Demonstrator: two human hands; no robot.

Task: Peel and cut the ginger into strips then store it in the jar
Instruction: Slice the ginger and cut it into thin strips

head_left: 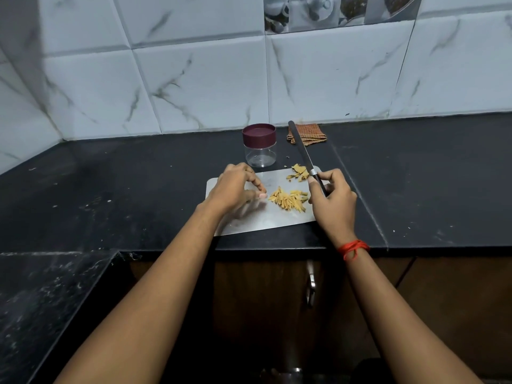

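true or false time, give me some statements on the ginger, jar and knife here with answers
1. The jar has its lid on. True.
2. The ginger strips are inside the jar. False: they lie in a pile on the cutting board, and the jar looks empty.
3. The right hand holds the knife. True.
4. The left hand holds the jar. False: it is over the board beside the strips, apart from the jar.
5. The peels lie at the board's near edge. False: they sit at its far corner, by the knife blade.
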